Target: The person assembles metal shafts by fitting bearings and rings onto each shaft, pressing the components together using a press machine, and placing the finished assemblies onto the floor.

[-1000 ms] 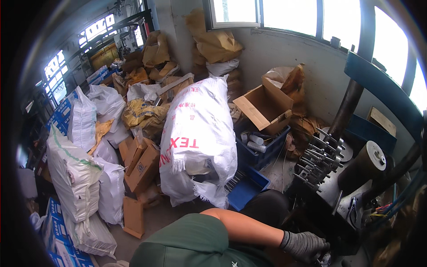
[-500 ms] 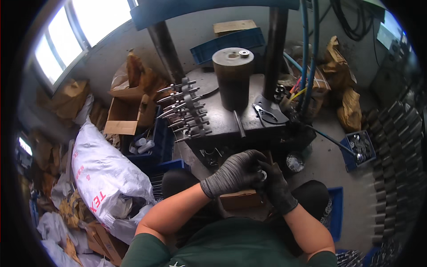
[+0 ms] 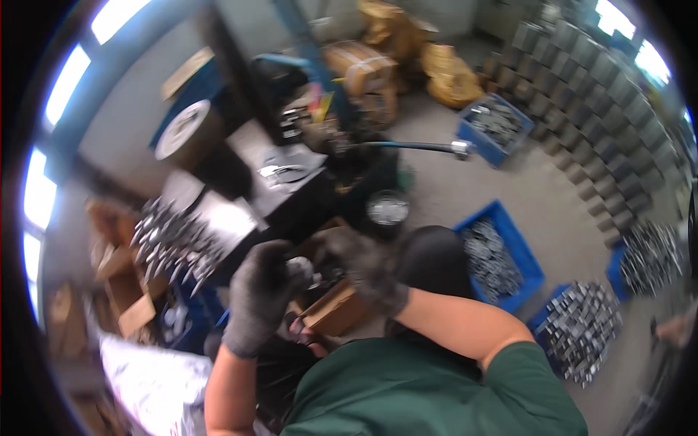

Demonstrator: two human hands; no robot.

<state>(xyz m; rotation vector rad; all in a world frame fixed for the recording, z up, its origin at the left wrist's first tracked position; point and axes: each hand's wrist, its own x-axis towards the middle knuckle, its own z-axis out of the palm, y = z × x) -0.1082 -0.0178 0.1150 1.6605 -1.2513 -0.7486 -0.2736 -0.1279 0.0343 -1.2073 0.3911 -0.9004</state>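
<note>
My left hand (image 3: 258,298), in a dark grey knit glove, has its fingers curled round a shiny round metal part (image 3: 299,270). Just to the right, my gloved right hand (image 3: 367,272) hovers over an open cardboard box (image 3: 338,311) between my knees. Motion smears its fingers, so whether it holds anything is unclear. Dark and shiny pieces lie inside the box, too blurred to name. Ahead on the left, a thick metal cylinder (image 3: 207,156) stands on the press table, with pliers (image 3: 285,171) nearby and a rack of metal pins (image 3: 171,243) at its near side.
Blue bins of small metal parts stand on the right: one by my knee (image 3: 534,272), one farther off (image 3: 494,156). Stacked metal cylinders (image 3: 582,109) line the far right. A round tub (image 3: 387,211) sits beside the press. A white sack (image 3: 149,370) lies at lower left.
My view has swung to the right, bringing more bins into sight. My hands, close together before, are now apart, the right one over the cardboard box.
</note>
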